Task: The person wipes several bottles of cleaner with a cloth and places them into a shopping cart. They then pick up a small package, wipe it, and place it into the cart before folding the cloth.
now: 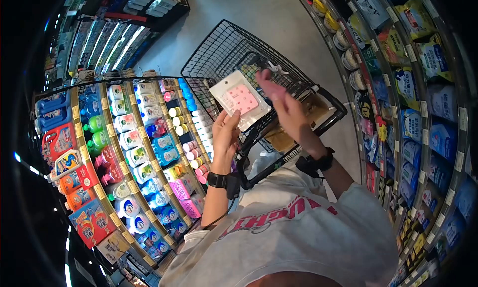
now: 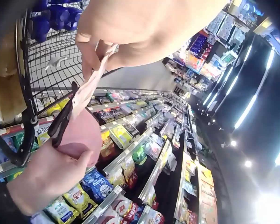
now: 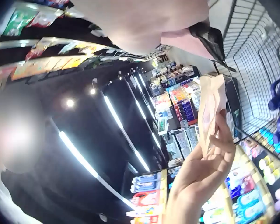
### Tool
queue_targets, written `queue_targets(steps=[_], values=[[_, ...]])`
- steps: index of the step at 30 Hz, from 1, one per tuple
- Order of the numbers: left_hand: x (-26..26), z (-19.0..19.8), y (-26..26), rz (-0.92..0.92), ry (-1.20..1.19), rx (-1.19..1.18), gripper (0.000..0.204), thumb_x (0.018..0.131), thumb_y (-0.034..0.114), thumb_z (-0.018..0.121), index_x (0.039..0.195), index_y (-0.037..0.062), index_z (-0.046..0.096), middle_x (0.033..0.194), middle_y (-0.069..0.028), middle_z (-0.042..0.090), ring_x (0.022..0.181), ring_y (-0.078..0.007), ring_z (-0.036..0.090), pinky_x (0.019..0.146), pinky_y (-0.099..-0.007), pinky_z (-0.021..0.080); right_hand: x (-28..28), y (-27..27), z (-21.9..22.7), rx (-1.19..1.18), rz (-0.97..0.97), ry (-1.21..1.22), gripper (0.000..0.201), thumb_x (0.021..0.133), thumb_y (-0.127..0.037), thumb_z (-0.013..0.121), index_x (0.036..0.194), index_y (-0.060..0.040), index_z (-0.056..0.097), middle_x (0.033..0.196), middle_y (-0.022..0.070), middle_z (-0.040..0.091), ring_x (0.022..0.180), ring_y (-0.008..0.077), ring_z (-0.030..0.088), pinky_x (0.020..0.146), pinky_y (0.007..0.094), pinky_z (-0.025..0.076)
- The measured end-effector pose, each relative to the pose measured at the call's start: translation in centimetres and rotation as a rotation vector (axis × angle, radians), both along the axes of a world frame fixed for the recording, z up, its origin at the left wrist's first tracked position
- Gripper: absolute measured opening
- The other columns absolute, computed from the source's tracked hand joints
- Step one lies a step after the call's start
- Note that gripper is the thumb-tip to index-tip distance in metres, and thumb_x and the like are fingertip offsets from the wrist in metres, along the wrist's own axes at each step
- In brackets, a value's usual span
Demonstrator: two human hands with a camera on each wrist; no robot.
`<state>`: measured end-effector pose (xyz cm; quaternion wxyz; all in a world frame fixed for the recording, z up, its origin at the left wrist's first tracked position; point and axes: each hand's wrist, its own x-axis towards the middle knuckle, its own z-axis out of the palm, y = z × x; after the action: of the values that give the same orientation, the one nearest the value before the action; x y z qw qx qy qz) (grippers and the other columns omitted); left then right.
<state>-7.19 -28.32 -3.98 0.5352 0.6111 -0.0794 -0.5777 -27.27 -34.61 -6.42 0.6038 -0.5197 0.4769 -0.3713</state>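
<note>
My left hand (image 1: 226, 135) grips the lower edge of a flat clear-and-white package (image 1: 242, 101), thumb on its front. A pink patterned square shows inside the package, and a hang hole is at its top. In the left wrist view the package is edge-on between thumb and fingers. My right hand (image 1: 295, 122) holds a flat pink item (image 2: 87, 133) with a black strip (image 2: 60, 123) along one edge; its exact kind cannot be told. The right hand is just right of the package, both above the shopping cart (image 1: 213, 44).
The cart's black handle (image 1: 259, 176) is close to my body. Brown cardboard (image 1: 314, 110) is in the cart's near part. Shelves with bottles (image 1: 127, 122) line the left, and shelves of bagged goods (image 1: 407, 85) the right. Grey floor (image 1: 239, 8) lies ahead of the cart.
</note>
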Motion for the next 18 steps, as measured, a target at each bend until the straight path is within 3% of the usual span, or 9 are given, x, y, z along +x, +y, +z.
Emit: queue_targets(steps=[2, 3, 6, 9, 11, 12, 14, 15, 18], values=[[0.3, -0.6, 0.1, -0.088, -0.101, -0.001, 0.037, 0.096, 0.007, 0.068, 0.130, -0.0017, 0.057, 0.117, -0.0100, 0.071, 0.102, -0.0154, 0.069, 0.080, -0.0253, 0.056, 0.6, 0.8, -0.1, -0.120, 0.079, -0.041, 0.033, 0.102, -0.017, 0.051, 0.128, 0.0018, 0.056, 0.104, 0.0257, 0.068, 0.097, 0.0426, 0.067, 0.084, 0.0431, 0.051], [-0.6, 0.0, -0.2, -0.052, -0.043, -0.066, 0.036, 0.096, 0.005, 0.067, 0.130, -0.0010, 0.057, 0.117, -0.0087, 0.071, 0.100, -0.0127, 0.069, 0.082, -0.0233, 0.056, 0.9, 1.2, -0.4, -0.121, 0.082, -0.040, 0.033, 0.102, -0.017, 0.051, 0.128, 0.0018, 0.056, 0.104, 0.0257, 0.068, 0.097, 0.0426, 0.067, 0.084, 0.0431, 0.051], [-1.1, -0.2, -0.5, 0.021, 0.001, -0.095, 0.036, 0.096, 0.003, 0.065, 0.130, -0.0004, 0.057, 0.117, -0.0086, 0.071, 0.099, -0.0117, 0.069, 0.082, -0.0241, 0.056, 1.8, 2.3, -0.4, -0.466, 0.036, 0.028, 0.034, 0.102, -0.015, 0.051, 0.131, 0.0031, 0.055, 0.112, 0.0235, 0.068, 0.103, 0.0417, 0.065, 0.088, 0.0410, 0.050], [-1.1, -0.5, -0.6, 0.047, 0.027, -0.108, 0.036, 0.096, 0.001, 0.065, 0.131, -0.0005, 0.056, 0.117, -0.0090, 0.071, 0.099, -0.0128, 0.069, 0.083, -0.0269, 0.057, 2.0, 3.5, 0.0, -0.395, -0.043, -0.029, 0.035, 0.103, -0.016, 0.050, 0.132, 0.0028, 0.055, 0.120, 0.0226, 0.066, 0.111, 0.0368, 0.064, 0.092, 0.0373, 0.048], [-1.3, -0.5, -1.0, 0.083, 0.041, -0.141, 0.036, 0.096, 0.002, 0.065, 0.131, -0.0009, 0.055, 0.116, -0.0103, 0.070, 0.099, -0.0155, 0.069, 0.085, -0.0302, 0.058, 1.8, 4.6, -1.9, 0.224, -0.026, -0.074, 0.034, 0.104, -0.018, 0.048, 0.131, 0.0016, 0.057, 0.120, 0.0239, 0.065, 0.112, 0.0328, 0.065, 0.092, 0.0369, 0.048], [-1.4, -0.5, -1.1, 0.080, 0.040, -0.146, 0.036, 0.096, 0.002, 0.065, 0.131, -0.0009, 0.055, 0.116, -0.0103, 0.070, 0.099, -0.0155, 0.069, 0.085, -0.0302, 0.058, 1.8, 4.7, -1.7, 0.220, -0.029, -0.075, 0.034, 0.104, -0.018, 0.048, 0.131, 0.0016, 0.057, 0.120, 0.0239, 0.065, 0.112, 0.0328, 0.065, 0.092, 0.0369, 0.048], [-1.7, -0.7, -1.4, 0.103, 0.049, -0.131, 0.036, 0.094, 0.004, 0.068, 0.128, 0.0014, 0.057, 0.117, -0.0105, 0.069, 0.102, -0.0207, 0.070, 0.093, -0.0358, 0.058, 1.8, 4.9, -0.9, 0.308, -0.001, -0.180, 0.035, 0.104, -0.020, 0.049, 0.129, 0.0024, 0.057, 0.111, 0.0263, 0.067, 0.101, 0.0315, 0.068, 0.087, 0.0363, 0.050], [-1.5, -1.2, -1.5, 0.098, 0.050, -0.133, 0.036, 0.094, 0.004, 0.068, 0.128, 0.0014, 0.057, 0.117, -0.0105, 0.069, 0.102, -0.0207, 0.070, 0.093, -0.0358, 0.058, 2.2, 5.5, -1.4, 0.161, 0.002, -0.084, 0.034, 0.104, -0.021, 0.050, 0.127, 0.0030, 0.059, 0.099, 0.0228, 0.069, 0.085, 0.0276, 0.068, 0.078, 0.0362, 0.052], [-0.7, -3.1, -1.6, 0.038, 0.146, -0.115, 0.033, 0.095, 0.005, 0.067, 0.126, -0.0026, 0.057, 0.120, -0.0136, 0.067, 0.105, -0.0219, 0.069, 0.093, -0.0352, 0.058, 1.5, 5.3, 2.4, -0.069, 0.064, -0.037, 0.032, 0.104, -0.022, 0.051, 0.122, 0.0026, 0.061, 0.090, 0.0183, 0.068, 0.076, 0.0220, 0.063, 0.072, 0.0358, 0.051]])
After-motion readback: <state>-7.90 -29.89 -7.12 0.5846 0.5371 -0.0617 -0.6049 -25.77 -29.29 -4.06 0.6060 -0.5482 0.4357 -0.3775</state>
